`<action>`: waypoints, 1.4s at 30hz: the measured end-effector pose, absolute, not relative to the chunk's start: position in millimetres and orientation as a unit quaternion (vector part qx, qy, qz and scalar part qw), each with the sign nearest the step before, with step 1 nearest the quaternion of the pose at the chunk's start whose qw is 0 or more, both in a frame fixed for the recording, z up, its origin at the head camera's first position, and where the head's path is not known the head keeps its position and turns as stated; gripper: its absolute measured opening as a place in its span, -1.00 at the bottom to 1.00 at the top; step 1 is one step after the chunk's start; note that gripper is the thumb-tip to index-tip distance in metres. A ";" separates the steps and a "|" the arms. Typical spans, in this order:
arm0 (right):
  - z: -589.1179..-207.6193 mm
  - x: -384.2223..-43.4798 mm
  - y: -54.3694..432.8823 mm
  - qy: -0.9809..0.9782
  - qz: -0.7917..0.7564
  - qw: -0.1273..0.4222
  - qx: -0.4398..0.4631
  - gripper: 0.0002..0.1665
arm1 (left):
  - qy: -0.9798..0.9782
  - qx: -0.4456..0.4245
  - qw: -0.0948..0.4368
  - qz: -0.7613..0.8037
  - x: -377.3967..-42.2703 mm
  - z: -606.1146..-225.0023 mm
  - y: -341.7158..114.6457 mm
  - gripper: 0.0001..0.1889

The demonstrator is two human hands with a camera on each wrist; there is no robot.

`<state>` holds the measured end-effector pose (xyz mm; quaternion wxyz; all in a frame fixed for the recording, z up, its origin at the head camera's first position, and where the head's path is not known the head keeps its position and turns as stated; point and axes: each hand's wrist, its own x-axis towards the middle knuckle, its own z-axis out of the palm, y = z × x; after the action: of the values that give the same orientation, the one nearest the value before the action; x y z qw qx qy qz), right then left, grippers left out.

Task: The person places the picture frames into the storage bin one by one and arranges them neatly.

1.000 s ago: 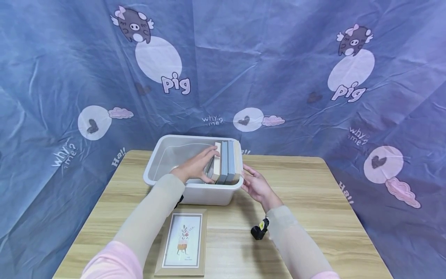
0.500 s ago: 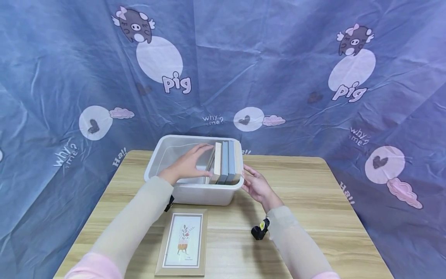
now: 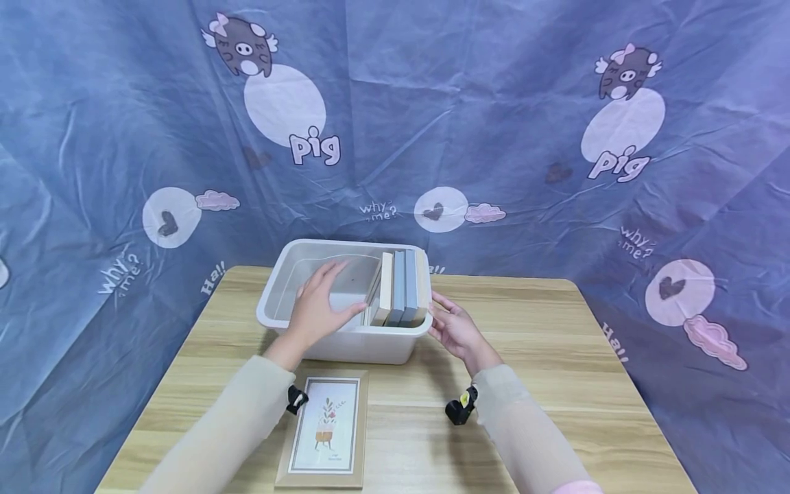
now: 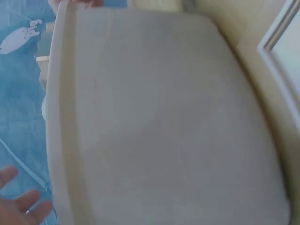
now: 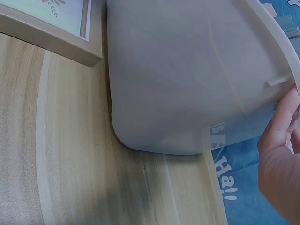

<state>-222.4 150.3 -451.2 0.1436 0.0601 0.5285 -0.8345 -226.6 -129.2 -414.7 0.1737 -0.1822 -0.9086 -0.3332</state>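
A white plastic storage bin (image 3: 358, 343) stands on the table. Several thin slabs with cream and blue edges, like picture frames (image 3: 400, 288), stand upright side by side at its right end. My left hand (image 3: 317, 305) is over the bin's near left part, thumb and fingers spread, apart from the slabs. In the left wrist view, fingers (image 4: 23, 206) show beyond the bin's rim. My right hand (image 3: 457, 329) holds the bin's right rim; the right wrist view shows a finger (image 5: 287, 108) at the lip and the others partly hidden.
A tan picture frame (image 3: 324, 425) with a plant print lies face up in front of the bin. The wooden table (image 3: 506, 322) extends to the right. Behind it hangs a blue printed cloth (image 3: 395, 123). A black wrist camera (image 3: 459, 408) is on the right wrist.
My left hand has let go of the leftmost upright slabs and moved left and toward me. The slabs stay upright. My right hand has stayed at the rim.
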 end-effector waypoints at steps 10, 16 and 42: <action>-450.0 -222.1 149.7 0.535 -0.831 0.143 0.061 -0.39 | -0.880 -0.146 0.315 -0.325 -185.3 -451.8 -126.7 -0.06; -450.2 -222.2 149.9 0.534 -0.831 0.143 0.059 -0.39 | -0.863 -0.151 0.352 -0.330 -164.2 -472.9 -128.5 -0.06; -450.4 -228.7 143.4 0.536 -0.831 0.131 0.070 -0.39 | -0.966 -0.003 0.137 -0.217 -133.0 -544.3 -118.2 0.15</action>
<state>-228.7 143.4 -450.4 0.1308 0.0696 0.5359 -0.8312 -133.0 -118.2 -544.3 0.1372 -0.0025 -0.9665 -0.2170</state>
